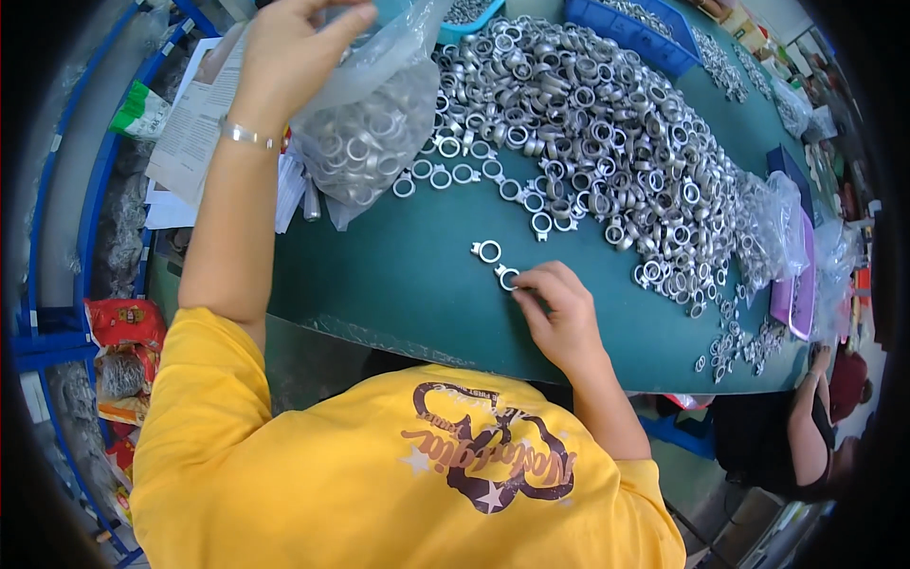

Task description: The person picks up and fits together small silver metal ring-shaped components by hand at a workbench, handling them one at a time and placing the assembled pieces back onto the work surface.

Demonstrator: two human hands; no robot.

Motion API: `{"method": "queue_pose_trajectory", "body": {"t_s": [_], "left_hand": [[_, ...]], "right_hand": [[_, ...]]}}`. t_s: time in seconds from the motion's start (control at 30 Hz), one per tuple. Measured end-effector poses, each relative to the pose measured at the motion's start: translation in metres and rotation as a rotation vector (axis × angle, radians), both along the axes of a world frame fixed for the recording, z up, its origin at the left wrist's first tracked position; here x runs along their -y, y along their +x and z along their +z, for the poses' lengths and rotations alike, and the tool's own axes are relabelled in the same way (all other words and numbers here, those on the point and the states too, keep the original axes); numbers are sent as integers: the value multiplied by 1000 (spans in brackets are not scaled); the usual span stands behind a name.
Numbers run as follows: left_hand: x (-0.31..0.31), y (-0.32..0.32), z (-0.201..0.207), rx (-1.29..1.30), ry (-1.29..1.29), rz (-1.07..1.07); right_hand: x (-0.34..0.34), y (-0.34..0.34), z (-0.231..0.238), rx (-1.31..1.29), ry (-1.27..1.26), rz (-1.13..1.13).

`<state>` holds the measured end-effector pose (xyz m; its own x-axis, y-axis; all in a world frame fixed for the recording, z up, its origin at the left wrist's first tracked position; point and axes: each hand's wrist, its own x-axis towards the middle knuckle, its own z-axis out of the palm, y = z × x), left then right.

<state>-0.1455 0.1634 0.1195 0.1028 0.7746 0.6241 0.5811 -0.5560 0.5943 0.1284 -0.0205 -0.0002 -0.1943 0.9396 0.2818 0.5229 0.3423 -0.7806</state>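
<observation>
A metal ring with a small lug (509, 278) lies at the fingertips of my right hand (561, 313), pinched between thumb and forefinger just at the table surface. Right beside it, a second such ring (489, 251) rests on the green tabletop. My left hand (294, 57) is raised at the top edge, at the upper part of a clear plastic bag (370, 142) full of the same rings. Plastic shows between its thumb and fingers, which appear closed on it; its fingertips are cut off by the frame. A large heap of rings (588, 104) spreads beyond my hands.
Blue bins (645, 38) and a turquoise tray (469, 24) stand at the back. Papers (204, 123) lie left of the bag. At the right are a purple tray (796, 280), another plastic bag (773, 218) and a seated person (777, 427). Blue shelving (57, 351) runs along the left.
</observation>
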Motion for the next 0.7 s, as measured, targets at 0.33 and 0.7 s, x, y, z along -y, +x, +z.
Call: {"method": "queue_pose_trajectory", "body": {"t_s": [0.33,0.7], "left_hand": [[141,76,-112,397,-969,-545],[163,95,-121,491,-926,-585]], "right_hand": [[8,4,-8,-405,-513,-35],[9,6,-9,-329,-53,11]]}}
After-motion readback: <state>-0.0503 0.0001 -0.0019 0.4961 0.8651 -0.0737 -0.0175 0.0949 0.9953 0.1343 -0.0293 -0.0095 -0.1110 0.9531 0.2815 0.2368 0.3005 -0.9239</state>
